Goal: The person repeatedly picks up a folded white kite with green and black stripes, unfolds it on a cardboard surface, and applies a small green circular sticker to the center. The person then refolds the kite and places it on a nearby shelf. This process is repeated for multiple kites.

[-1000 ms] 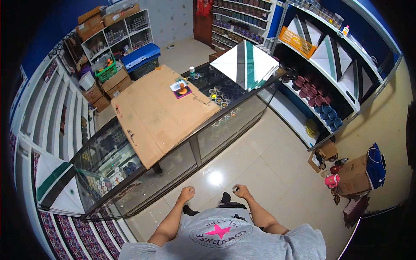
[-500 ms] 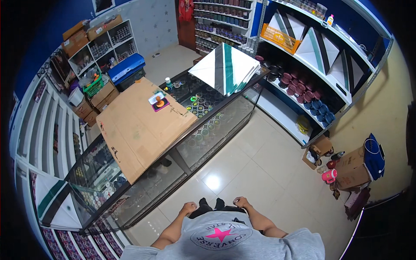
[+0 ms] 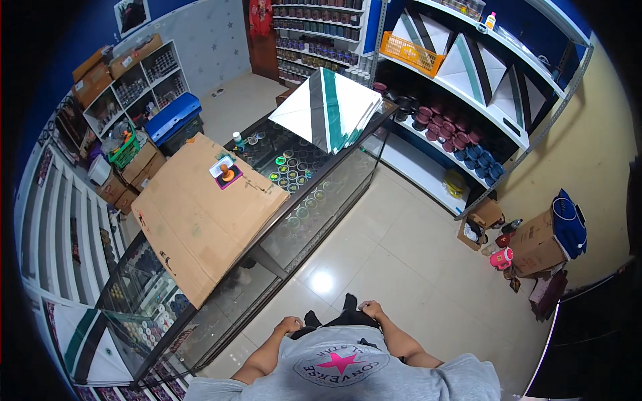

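Observation:
My left hand (image 3: 290,325) hangs low at my side, fingers loosely curled, with nothing visible in it. My right hand (image 3: 371,309) hangs at my other side, also curled and holding nothing that shows. Ahead of me, a flat cardboard sheet (image 3: 200,214) lies on a glass display counter (image 3: 314,200), apart from both hands. On the cardboard are a wooden-handled stamp (image 3: 228,173) and an open ink pad (image 3: 219,166). Farther right on the counter rests a stack of white square sheets (image 3: 328,110) with green and dark stripes.
A white shelf rack (image 3: 414,154) at the right carries dark red and blue cups (image 3: 478,160) and an orange basket (image 3: 411,53). Cardboard boxes (image 3: 531,247) and a pink jug (image 3: 501,258) stand on the tiled floor by the wall. Another striped stack (image 3: 87,341) is at the lower left.
The counter and shelves have shifted left in view as I move, and my feet have changed position, the right one farther forward. Both hands stay low at my sides.

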The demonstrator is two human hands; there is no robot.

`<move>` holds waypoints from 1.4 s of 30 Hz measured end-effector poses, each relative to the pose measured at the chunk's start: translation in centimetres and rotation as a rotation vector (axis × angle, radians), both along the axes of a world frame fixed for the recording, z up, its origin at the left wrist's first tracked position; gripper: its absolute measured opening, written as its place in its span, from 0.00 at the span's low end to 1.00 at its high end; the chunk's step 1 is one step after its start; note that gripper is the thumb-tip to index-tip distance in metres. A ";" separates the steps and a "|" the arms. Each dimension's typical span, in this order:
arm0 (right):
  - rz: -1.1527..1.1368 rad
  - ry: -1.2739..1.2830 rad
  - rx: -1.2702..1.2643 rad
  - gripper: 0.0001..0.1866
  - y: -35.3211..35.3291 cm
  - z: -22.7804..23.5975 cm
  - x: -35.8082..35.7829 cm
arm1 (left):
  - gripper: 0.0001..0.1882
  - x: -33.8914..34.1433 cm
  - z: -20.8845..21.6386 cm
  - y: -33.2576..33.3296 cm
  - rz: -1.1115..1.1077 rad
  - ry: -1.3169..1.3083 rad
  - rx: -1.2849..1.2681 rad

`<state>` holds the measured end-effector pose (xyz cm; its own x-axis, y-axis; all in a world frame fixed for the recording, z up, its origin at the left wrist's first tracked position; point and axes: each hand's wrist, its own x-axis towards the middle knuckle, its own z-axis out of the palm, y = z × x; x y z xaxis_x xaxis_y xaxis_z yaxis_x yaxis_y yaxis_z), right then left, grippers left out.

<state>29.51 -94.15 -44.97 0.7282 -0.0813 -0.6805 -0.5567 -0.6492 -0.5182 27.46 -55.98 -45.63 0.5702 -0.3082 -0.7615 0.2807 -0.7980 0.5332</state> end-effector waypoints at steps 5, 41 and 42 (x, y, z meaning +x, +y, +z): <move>0.001 0.006 -0.062 0.15 -1.2 0.0 1.6 | 0.11 1.6 -0.7 -0.7 0.163 0.057 -0.012; 0.074 0.013 0.052 0.12 -12.5 1.4 19.8 | 0.11 15.7 -3.2 -12.3 0.504 -0.113 -0.048; 0.078 -0.010 0.030 0.13 -12.6 1.0 20.1 | 0.11 16.1 -3.3 -12.1 0.470 -0.130 -0.029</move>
